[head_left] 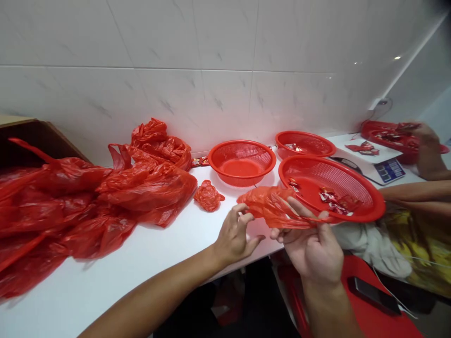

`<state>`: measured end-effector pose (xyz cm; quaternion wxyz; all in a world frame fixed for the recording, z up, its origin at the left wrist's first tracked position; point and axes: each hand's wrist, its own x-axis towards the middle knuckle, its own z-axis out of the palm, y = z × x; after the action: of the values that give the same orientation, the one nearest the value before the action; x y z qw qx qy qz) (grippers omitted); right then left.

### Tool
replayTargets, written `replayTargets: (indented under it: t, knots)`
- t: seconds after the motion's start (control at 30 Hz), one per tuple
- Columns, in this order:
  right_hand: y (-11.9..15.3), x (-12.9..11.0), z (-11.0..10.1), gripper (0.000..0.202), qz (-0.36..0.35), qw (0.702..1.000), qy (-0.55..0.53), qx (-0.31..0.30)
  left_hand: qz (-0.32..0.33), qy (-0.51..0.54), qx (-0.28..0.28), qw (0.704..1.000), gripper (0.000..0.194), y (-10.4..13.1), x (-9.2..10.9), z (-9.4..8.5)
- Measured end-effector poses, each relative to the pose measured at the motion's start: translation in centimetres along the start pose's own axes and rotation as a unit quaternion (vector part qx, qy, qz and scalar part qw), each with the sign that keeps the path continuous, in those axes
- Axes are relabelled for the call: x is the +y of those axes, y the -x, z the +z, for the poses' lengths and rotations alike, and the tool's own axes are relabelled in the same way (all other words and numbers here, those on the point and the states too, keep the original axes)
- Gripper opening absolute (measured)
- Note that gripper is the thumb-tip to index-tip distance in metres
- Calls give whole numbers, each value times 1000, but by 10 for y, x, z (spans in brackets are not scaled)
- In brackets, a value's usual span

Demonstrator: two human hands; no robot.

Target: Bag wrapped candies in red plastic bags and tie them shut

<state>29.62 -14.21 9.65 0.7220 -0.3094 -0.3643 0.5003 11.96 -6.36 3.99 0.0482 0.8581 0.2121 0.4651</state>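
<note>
A thin red plastic bag (pixel 269 203) is stretched out sideways above the table's front part. My right hand (pixel 312 244) pinches its right end between thumb and fingers. My left hand (pixel 234 234) is at the bag's left end, fingers curled but apart, thumb stretched out; whether the fingertips touch the plastic is hard to see. Just behind the bag stands a red basket (pixel 366 197) with several small wrapped packets (pixel 333 199) in it. A crumpled red bag (pixel 208 195) lies left of my hands, in front of another red basket (pixel 242 180).
Filled red bags (pixel 141 192) crowd the left side beside a cardboard box (pixel 59 136). Behind right are a third basket (pixel 305 136) and a scale (pixel 389 169). A co-worker's hand (pixel 424 134) reaches into a red container (pixel 373 129). A phone (pixel 373 295) lies on a red stool (pixel 352 270).
</note>
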Motion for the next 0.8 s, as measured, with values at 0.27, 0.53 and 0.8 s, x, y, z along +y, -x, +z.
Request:
replayTargets:
  t: [0.27, 0.53, 0.8]
  knots:
    - [3, -8, -31, 54, -4, 998, 37, 46, -68, -20, 74, 995, 44, -23, -35, 3]
    - [2, -8, -37, 41, -6, 997, 9, 76, -85, 165, 108, 977, 24, -30, 14, -14]
    - [8, -10, -30, 32, -37, 998, 0, 53, -74, 153, 35, 985, 64, -28, 43, -9]
